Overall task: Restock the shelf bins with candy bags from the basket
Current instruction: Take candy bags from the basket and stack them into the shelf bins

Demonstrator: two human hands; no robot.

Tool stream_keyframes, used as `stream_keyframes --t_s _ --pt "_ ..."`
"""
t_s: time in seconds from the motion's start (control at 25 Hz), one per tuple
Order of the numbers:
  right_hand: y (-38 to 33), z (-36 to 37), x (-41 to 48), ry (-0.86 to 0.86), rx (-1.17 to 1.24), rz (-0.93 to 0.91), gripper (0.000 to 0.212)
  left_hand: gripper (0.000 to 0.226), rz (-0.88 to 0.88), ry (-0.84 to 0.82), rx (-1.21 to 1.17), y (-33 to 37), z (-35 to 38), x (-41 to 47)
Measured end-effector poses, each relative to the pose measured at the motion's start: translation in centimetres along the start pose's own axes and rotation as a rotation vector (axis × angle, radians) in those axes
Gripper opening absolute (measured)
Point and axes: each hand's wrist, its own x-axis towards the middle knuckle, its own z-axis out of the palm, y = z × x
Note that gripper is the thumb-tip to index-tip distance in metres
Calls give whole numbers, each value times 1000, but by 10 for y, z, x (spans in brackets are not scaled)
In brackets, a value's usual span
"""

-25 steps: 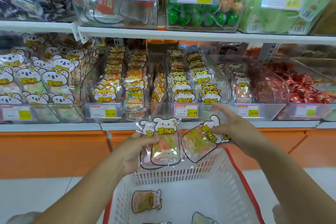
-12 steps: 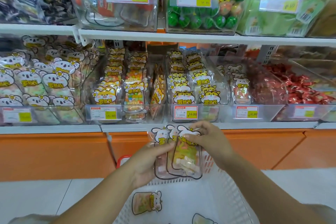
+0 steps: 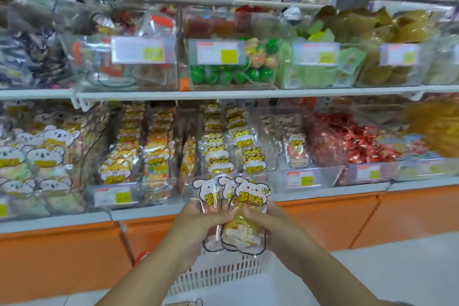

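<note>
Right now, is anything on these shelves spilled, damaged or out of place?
Nothing looks spilled or damaged. One thing stands out: the clear bin on the lower shelf holding bunny bags is far emptier than its neighbours. Blur may hide small faults.

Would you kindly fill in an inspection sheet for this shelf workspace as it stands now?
Surface: white lower shelf lined with clear bins of candy bags.
Job's things: stack of rabbit bags held upright above the white basket.
Clutter: nothing seen.
Grips: left hand and right hand both hold the stack from the sides.
Cables: nothing seen.
Surroundings: orange base panel below; upper shelf with a bin of green balls.
</note>
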Motion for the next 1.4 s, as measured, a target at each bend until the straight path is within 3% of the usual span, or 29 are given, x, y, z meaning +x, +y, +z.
stream_keyframes --t_s 0.12,0.28,0.4,0.48,0.56,0.64,0.72,0.84,0.92,1.0,1.12,1.2,1.28,1.32,1.4 --pt "-36 -31 -9 11 56 -118 49 38 40 -95 -67 27 39 13" --pt "-98 -104 12 268 154 -284 46 25 101 -31 -115 62 68 47" --pt "-128 -150 70 504 -44 -283 41 24 98 -37 -86 82 75 69" --pt "-121 -176 130 580 -220 -171 64 23 93 -32 -96 90 77 79" --pt "-116 -177 175 520 -285 -26 77 21 103 -22 -125 94 76 87" --pt "-117 -163 196 477 -450 64 52 29 108 -7 -120 96 75 93" --pt "-120 -159 209 422 -784 145 33 46 108 4 -100 98 72 96" --pt "-124 -163 212 297 -1244 209 58 63 92 26 -74 96 69 105" --pt "-122 -166 210 248 -1382 194 74 69 80 26 -64 94 71 108" --pt "-114 -168 207 243 -1314 183 80 56 64 28 -65 92 76 109" --pt "-99 -171 206 272 -1338 175 86 18 21 73 -85 89 82 107" --pt "-96 -172 199 284 -1357 193 85 13 7 86 -92 87 84 106" --pt "-108 -170 189 409 -1394 101 71 15 29 78 -90 89 87 102" --pt "-118 -169 180 460 -1280 16 62 18 41 75 -91 89 89 101" --pt "-137 -162 152 370 -722 -120 49 16 56 71 -84 92 100 99"
